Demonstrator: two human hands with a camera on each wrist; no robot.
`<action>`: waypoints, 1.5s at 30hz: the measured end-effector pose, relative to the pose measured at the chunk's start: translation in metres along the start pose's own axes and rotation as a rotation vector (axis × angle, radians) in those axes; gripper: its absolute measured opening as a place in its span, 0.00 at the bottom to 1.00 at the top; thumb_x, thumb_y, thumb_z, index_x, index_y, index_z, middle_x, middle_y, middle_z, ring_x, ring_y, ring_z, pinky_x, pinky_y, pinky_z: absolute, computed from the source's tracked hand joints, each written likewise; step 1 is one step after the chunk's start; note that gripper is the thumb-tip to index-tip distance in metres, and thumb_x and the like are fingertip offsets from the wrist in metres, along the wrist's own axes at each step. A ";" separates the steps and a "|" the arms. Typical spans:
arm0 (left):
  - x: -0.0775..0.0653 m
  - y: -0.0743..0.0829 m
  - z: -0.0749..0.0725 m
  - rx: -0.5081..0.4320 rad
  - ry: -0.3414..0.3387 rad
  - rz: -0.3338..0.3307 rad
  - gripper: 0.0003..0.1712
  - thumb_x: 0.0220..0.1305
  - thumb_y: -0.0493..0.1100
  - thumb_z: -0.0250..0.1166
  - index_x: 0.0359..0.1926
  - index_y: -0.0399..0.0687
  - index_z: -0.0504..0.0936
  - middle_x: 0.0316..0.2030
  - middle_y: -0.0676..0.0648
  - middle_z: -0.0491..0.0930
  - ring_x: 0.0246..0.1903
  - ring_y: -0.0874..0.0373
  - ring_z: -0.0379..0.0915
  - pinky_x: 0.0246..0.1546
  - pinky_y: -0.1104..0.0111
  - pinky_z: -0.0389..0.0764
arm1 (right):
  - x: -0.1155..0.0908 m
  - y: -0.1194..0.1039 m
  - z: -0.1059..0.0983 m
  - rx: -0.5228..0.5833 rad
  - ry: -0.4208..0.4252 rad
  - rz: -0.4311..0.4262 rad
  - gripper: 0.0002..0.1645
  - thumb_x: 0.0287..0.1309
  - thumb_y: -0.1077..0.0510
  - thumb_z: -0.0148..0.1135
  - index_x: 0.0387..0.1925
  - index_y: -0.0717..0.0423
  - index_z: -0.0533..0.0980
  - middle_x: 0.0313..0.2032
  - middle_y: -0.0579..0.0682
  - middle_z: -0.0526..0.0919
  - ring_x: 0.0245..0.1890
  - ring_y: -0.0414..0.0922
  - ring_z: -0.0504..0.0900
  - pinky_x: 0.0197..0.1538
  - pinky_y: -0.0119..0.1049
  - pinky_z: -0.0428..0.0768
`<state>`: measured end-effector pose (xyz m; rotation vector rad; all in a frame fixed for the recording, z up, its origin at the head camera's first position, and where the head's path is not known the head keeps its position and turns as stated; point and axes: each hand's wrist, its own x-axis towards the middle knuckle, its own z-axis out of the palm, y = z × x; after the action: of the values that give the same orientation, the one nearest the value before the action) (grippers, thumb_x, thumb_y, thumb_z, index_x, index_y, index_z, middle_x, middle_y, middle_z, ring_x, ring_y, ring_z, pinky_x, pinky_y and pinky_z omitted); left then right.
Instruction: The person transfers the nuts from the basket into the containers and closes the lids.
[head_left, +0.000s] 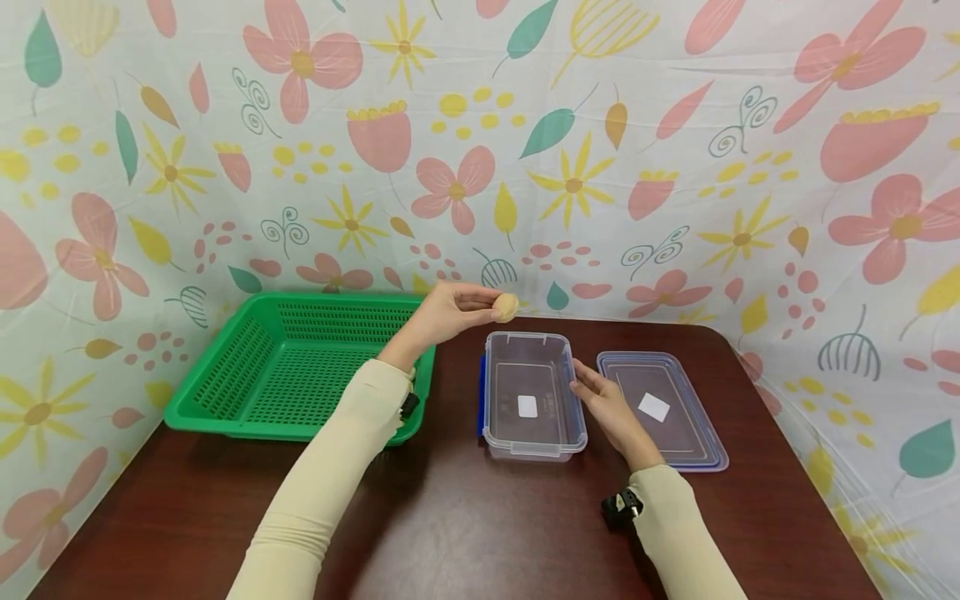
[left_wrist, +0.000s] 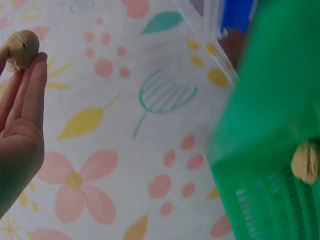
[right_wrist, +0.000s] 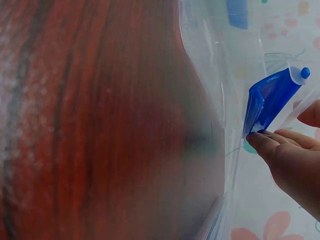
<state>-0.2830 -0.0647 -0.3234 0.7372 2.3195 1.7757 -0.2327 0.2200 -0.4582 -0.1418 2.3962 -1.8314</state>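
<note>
Above the far edge of the clear plastic container [head_left: 535, 450], my left hand [head_left: 453, 312] holds a pale tan walnut [head_left: 507, 307] between thumb and fingertips. The walnut's seam shows in the left wrist view. My right hand [head_left: 611, 408] grips the container's right side, thumb at the rim. Seen from the right wrist, its fingertips touch a blue latch flap [right_wrist: 274, 100] hanging from that side. A white label lies within the container's outline, and no walnut shows inside it.
At the left stands a green slatted basket [head_left: 180, 408], and another walnut [left_wrist: 306, 162] shows by its mesh in the left wrist view. A clear lid [head_left: 682, 437] with a white label lies on the dark table to the right. A flower-patterned sheet hangs behind.
</note>
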 end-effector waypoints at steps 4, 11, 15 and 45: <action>0.001 0.001 0.017 -0.033 -0.008 0.034 0.19 0.60 0.36 0.69 0.52 0.37 0.82 0.46 0.40 0.83 0.47 0.54 0.81 0.46 0.66 0.81 | -0.001 0.000 0.000 -0.006 -0.003 0.003 0.32 0.73 0.63 0.45 0.73 0.67 0.50 0.72 0.64 0.51 0.72 0.58 0.50 0.71 0.54 0.51; 0.000 -0.002 0.045 -0.001 -0.038 0.039 0.20 0.59 0.37 0.69 0.53 0.37 0.82 0.46 0.41 0.83 0.46 0.55 0.82 0.44 0.68 0.82 | 0.000 0.001 -0.001 -0.004 -0.003 0.005 0.32 0.73 0.62 0.45 0.72 0.67 0.50 0.72 0.64 0.51 0.72 0.57 0.50 0.71 0.54 0.51; -0.002 -0.009 0.057 0.010 -0.048 0.008 0.20 0.58 0.38 0.70 0.52 0.39 0.83 0.46 0.42 0.84 0.45 0.55 0.82 0.44 0.69 0.82 | 0.000 0.001 -0.002 -0.001 0.001 0.007 0.32 0.73 0.63 0.45 0.72 0.68 0.50 0.72 0.64 0.51 0.72 0.57 0.50 0.71 0.53 0.52; -0.005 -0.085 0.117 0.164 -0.160 -0.088 0.14 0.57 0.36 0.71 0.44 0.36 0.86 0.39 0.43 0.86 0.38 0.58 0.83 0.35 0.75 0.81 | 0.000 0.001 0.001 0.021 -0.008 -0.002 0.31 0.73 0.62 0.44 0.72 0.67 0.50 0.72 0.63 0.51 0.73 0.57 0.48 0.71 0.55 0.50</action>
<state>-0.2585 0.0192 -0.4396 0.7574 2.3708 1.4477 -0.2326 0.2196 -0.4588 -0.1493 2.3714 -1.8528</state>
